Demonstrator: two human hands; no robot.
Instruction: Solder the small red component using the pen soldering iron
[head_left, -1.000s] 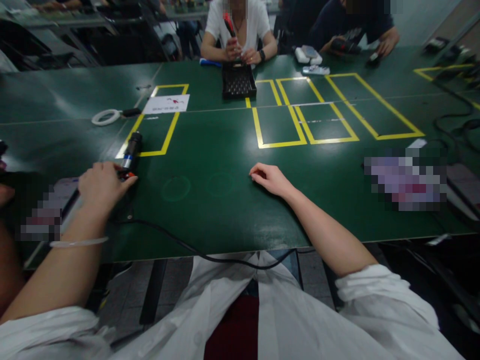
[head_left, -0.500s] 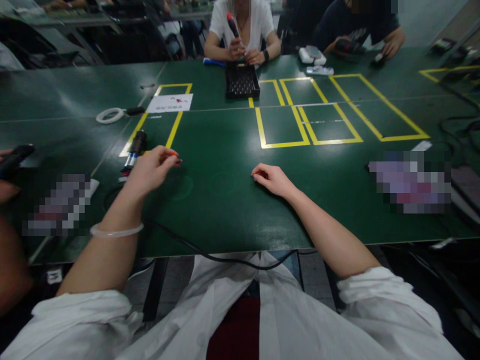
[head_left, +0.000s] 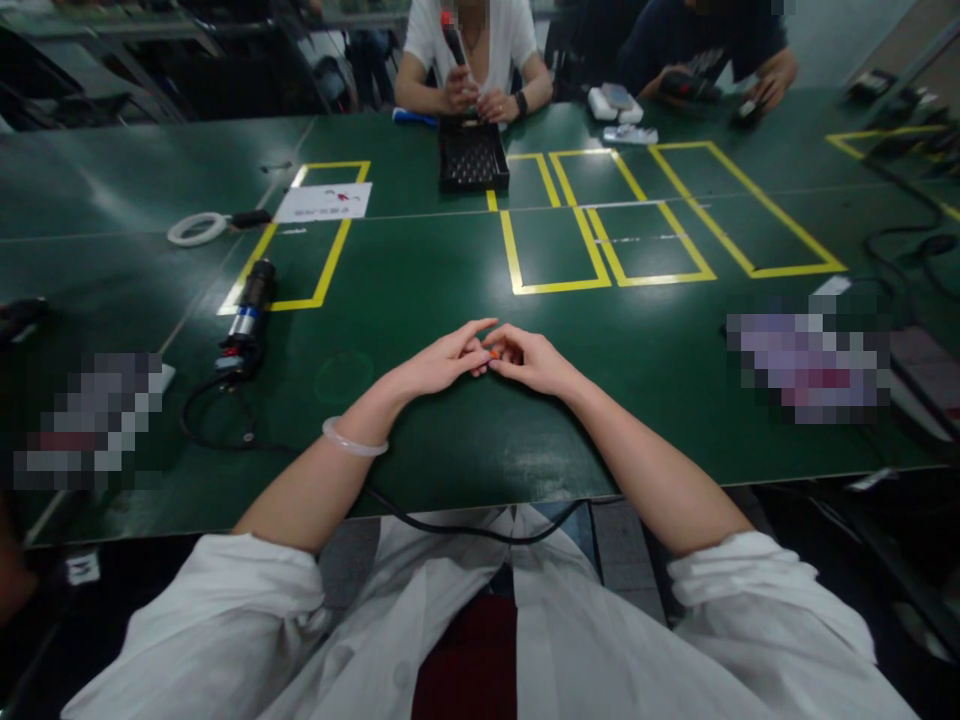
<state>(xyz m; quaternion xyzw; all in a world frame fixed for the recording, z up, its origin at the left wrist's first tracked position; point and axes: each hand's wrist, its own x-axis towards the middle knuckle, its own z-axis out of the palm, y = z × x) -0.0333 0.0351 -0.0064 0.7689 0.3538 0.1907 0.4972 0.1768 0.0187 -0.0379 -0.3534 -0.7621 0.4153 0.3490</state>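
Note:
My left hand (head_left: 439, 365) and my right hand (head_left: 534, 362) meet fingertip to fingertip at the middle of the green table (head_left: 420, 290). Between the fingertips is a small orange piece (head_left: 493, 353), too small to name. Left thumb and fingers pinch it, with the index finger stretched out above. The right hand's fingers are curled and touch the same piece. A pale bangle (head_left: 352, 441) sits on my left wrist. An electric screwdriver (head_left: 247, 305) lies at the left, apart from both hands.
The screwdriver's black cable (head_left: 217, 420) loops on the table and runs along the near edge. Yellow tape boxes (head_left: 607, 240), a white ring (head_left: 196, 228), a paper sheet (head_left: 324, 202) and a black tray (head_left: 472, 155) lie farther off. Two people work across the table.
My left hand left the screwdriver with the small orange piece pinched in it and moved right to meet my right hand. The right hand stayed almost still.

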